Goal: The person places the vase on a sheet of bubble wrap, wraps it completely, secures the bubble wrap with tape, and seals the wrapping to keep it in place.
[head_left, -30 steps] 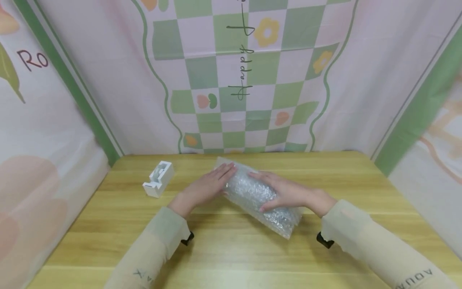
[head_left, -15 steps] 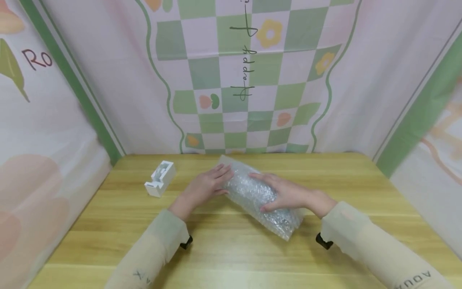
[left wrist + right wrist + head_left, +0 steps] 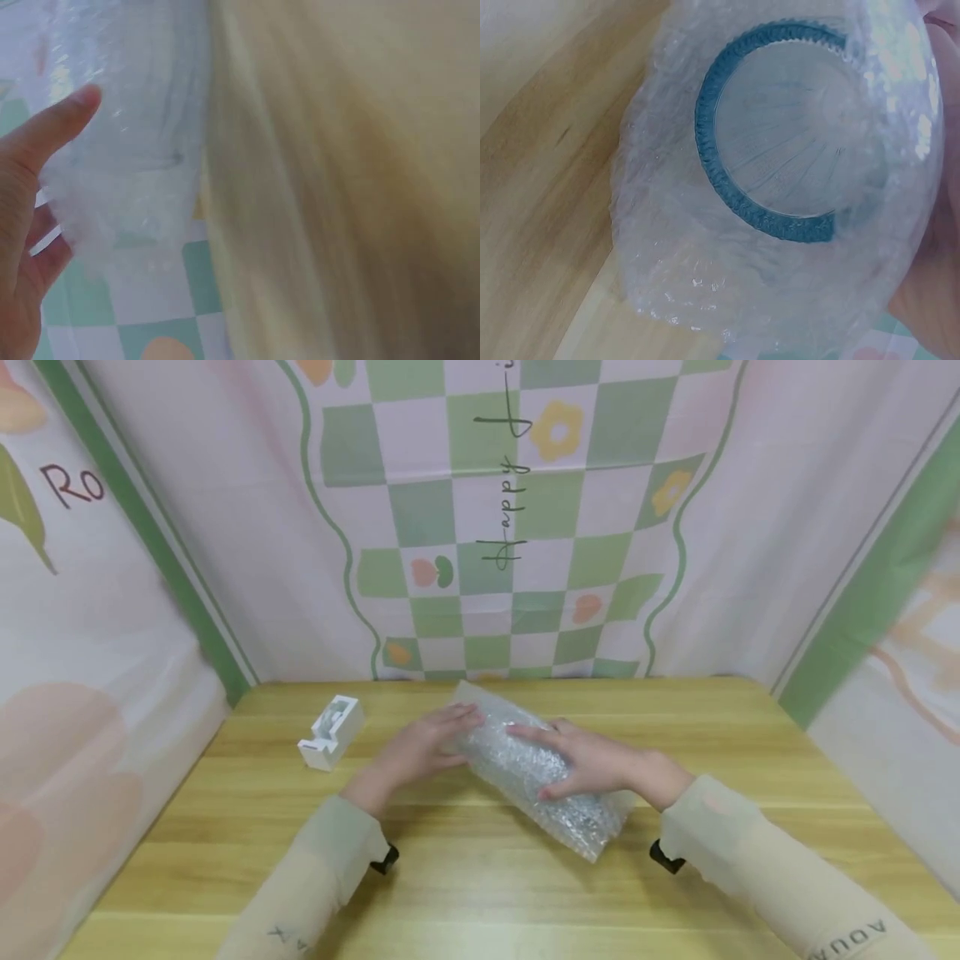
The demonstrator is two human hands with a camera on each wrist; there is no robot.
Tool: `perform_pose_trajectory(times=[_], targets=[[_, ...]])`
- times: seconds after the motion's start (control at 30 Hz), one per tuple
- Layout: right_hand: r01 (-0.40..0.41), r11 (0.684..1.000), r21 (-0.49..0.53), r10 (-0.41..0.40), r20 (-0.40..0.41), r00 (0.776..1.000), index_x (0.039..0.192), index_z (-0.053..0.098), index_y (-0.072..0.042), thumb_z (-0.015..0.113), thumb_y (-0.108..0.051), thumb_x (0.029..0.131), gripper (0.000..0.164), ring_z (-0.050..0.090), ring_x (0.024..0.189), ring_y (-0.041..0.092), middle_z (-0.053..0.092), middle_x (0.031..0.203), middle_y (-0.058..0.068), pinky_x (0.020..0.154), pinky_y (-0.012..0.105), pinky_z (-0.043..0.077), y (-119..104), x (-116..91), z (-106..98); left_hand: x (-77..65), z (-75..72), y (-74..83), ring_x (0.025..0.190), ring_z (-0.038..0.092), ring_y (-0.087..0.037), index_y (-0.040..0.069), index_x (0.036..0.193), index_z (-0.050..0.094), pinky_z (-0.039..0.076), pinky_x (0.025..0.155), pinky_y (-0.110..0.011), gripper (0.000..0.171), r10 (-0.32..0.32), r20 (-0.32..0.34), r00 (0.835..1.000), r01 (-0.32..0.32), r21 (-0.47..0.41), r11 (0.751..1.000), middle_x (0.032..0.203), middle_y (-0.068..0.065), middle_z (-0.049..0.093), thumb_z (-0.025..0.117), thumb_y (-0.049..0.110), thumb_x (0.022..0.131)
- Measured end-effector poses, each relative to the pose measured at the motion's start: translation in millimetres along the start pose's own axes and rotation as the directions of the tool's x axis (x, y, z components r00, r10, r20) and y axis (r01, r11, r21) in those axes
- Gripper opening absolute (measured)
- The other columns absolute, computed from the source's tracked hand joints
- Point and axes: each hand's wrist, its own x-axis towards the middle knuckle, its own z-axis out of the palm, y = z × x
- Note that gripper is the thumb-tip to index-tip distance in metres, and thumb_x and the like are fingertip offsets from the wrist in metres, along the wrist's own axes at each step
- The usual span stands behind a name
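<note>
A roll of clear bubble wrap (image 3: 517, 760) lies slantwise over the table in the head view. Inside it, the right wrist view shows a ribbed clear glass (image 3: 780, 142) with a blue-green edge, seen end-on through the open end of the roll. My left hand (image 3: 427, 743) holds the far left end of the wrap; in the left wrist view its thumb (image 3: 67, 120) lies along the plastic and other fingers sit at the wrap's edge. Spread over the roll's middle, my right hand (image 3: 596, 760) grips it, thumb on the near side and fingers across the top.
A white tape dispenser (image 3: 330, 732) stands on the wooden table (image 3: 480, 893) to the left of the left hand. Behind the table's back edge hangs a printed cloth (image 3: 487, 602) with green and white checks, and more cloth hangs at both sides.
My left fingers have lifted and shifted slightly left toward the wrap's end. My right hand's fingers have moved a little left across the roll. The roll has barely shifted.
</note>
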Motion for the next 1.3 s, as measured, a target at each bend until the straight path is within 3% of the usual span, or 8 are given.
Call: perform_pose_trajectory(times=[0.1,0.27,0.47,0.7,0.77,1.0,1.13,1.3], targets=[[-0.012,1.000,-0.002,0.012,-0.006,1.000,0.165,0.023,-0.029,0.079,-0.047,0.086,0.098,0.053,0.123,0.043,0.037,0.149,0.033,0.095,0.063,0.051,-1,0,1,-2.3,-3.9,-3.2,0.140,0.046,-0.034,0.007,0.142,0.060,0.037,0.117,-0.046,0.066,-0.052,0.019,0.998,0.053,-0.059,0.997,0.153,-0.014,0.049,0.087,0.015,0.082],[-0.049,0.999,0.012,0.049,-0.013,0.999,0.165,0.020,-0.033,0.080,-0.046,0.086,0.100,0.054,0.123,0.045,0.032,0.152,0.034,0.095,0.064,0.051,-2,0,2,-8.1,-14.4,-5.7,0.136,0.050,-0.035,0.007,0.142,0.059,0.039,0.115,-0.050,0.058,-0.120,-0.015,0.993,0.119,-0.025,0.993,0.150,-0.014,0.052,0.081,0.014,0.088],[-0.064,0.998,0.016,0.064,-0.009,0.998,0.165,0.019,-0.036,0.082,-0.044,0.085,0.101,0.057,0.119,0.044,0.029,0.154,0.035,0.093,0.063,0.052,-7,2,4,-22.0,-36.2,-6.7,0.129,0.057,-0.033,0.010,0.138,0.064,0.044,0.110,-0.051,0.042,-0.279,-0.064,0.958,0.277,-0.034,0.960,0.139,-0.010,0.063,0.071,0.023,0.098],[-0.077,0.997,0.028,0.077,-0.004,0.997,0.164,0.020,-0.036,0.082,-0.042,0.085,0.101,0.055,0.122,0.046,0.026,0.156,0.035,0.095,0.064,0.051,-8,1,5,-40.7,-56.9,-14.4,0.127,0.058,-0.034,0.011,0.132,0.069,0.044,0.110,-0.053,0.036,-0.341,-0.046,0.939,0.337,-0.077,0.938,0.134,-0.010,0.066,0.070,0.026,0.099],[-0.078,0.997,0.026,0.079,-0.003,0.997,0.164,0.020,-0.036,0.082,-0.041,0.086,0.100,0.055,0.122,0.045,0.026,0.156,0.035,0.095,0.062,0.052,-9,1,4,-48.0,-61.3,-17.3,0.124,0.060,-0.035,0.009,0.129,0.070,0.046,0.107,-0.055,0.032,-0.387,-0.064,0.920,0.382,-0.073,0.921,0.130,-0.012,0.068,0.067,0.024,0.101],[-0.068,0.997,0.030,0.068,-0.002,0.998,0.165,0.020,-0.034,0.081,-0.042,0.087,0.100,0.057,0.119,0.045,0.026,0.155,0.036,0.094,0.062,0.053,-9,0,3,-72.8,-78.1,-29.7,0.100,0.068,-0.035,0.000,0.115,0.073,0.055,0.088,-0.054,0.020,-0.523,-0.214,0.825,0.508,-0.126,0.852,0.106,-0.016,0.074,0.064,0.010,0.101],[-0.076,0.996,0.036,0.076,0.001,0.997,0.165,0.020,-0.034,0.081,-0.042,0.086,0.100,0.056,0.121,0.045,0.026,0.155,0.036,0.094,0.062,0.052,-9,0,3,-80.5,-87.4,-34.7,0.095,0.069,-0.035,-0.003,0.113,0.074,0.057,0.082,-0.052,0.020,-0.574,-0.243,0.782,0.557,-0.142,0.818,0.101,-0.018,0.074,0.063,0.010,0.101],[-0.084,0.996,0.030,0.084,0.005,0.996,0.164,0.019,-0.037,0.082,-0.042,0.086,0.101,0.054,0.124,0.046,0.024,0.156,0.035,0.096,0.063,0.051,-9,0,4,-89.0,-98.5,-37.5,0.093,0.068,-0.037,-0.004,0.112,0.073,0.057,0.078,-0.051,0.023,-0.668,-0.224,0.710,0.651,-0.154,0.743,0.103,-0.022,0.073,0.062,0.013,0.101]])
